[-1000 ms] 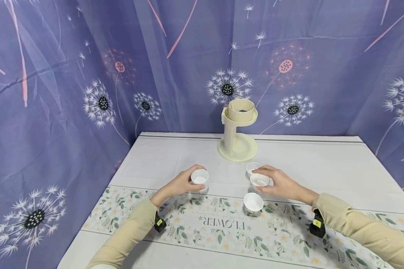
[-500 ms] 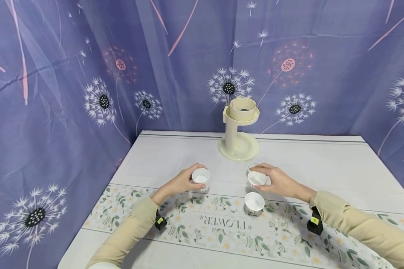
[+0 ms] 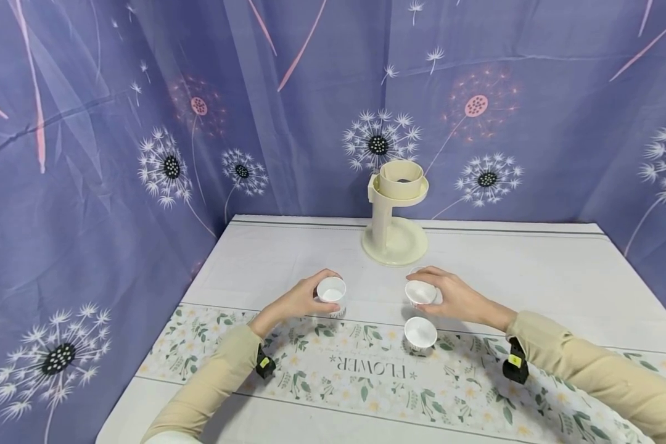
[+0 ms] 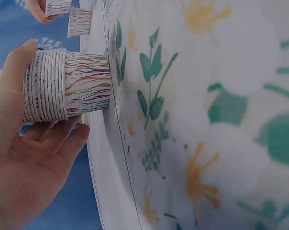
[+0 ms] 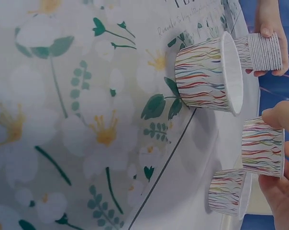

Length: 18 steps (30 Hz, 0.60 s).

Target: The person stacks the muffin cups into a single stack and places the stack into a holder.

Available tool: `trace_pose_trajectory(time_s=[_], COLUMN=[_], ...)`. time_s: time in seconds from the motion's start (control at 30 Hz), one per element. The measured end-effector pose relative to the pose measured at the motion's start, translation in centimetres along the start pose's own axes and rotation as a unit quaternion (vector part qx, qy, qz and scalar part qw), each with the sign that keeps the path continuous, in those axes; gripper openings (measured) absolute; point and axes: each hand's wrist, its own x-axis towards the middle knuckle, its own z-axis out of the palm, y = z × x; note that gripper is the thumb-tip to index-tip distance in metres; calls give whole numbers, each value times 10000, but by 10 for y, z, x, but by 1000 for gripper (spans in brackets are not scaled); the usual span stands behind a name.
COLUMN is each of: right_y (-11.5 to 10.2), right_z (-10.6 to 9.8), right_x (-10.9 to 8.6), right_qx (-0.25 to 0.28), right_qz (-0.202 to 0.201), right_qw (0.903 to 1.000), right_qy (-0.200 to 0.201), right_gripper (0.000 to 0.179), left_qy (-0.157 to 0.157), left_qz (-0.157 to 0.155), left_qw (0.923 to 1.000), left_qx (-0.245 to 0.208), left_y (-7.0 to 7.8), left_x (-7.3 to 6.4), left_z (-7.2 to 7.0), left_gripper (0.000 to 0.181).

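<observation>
Smooth, matt paper is seen in the cups point(image 3: 420, 333) near mid-frame, smooth plastic in the stand point(image 3: 381, 223), creased cloth in the curtain point(image 3: 311, 135).

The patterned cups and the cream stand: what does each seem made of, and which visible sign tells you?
Patterned cups: probably paper or thin card, fairly matte; rolled rims and printed-looking lines suggest it.
Cream stand: likely plastic, smooth with slight sheen, judging by its even colour and rounded shapes; painted metal is possible.
</observation>
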Motion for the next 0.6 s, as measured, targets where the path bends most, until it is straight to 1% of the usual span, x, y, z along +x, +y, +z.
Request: trace_pose_trajectory(time_s=[0.3,0.6], right_y=[-3,-8], right_z=[1,4], right_x=[7,14], right_qx=[7,99], right_qz=[19,-174], right_qw=[9999,9998], right_qy=[-99,-15], right_gripper=[55,52], left_qy=[36,23], left_qz=[16,18], left_qw=[10000,10000], left_qx=[-9,2], left_y=[-3,-5], left_x=[-1,0], left_z=[0,0], left_gripper=[55,56])
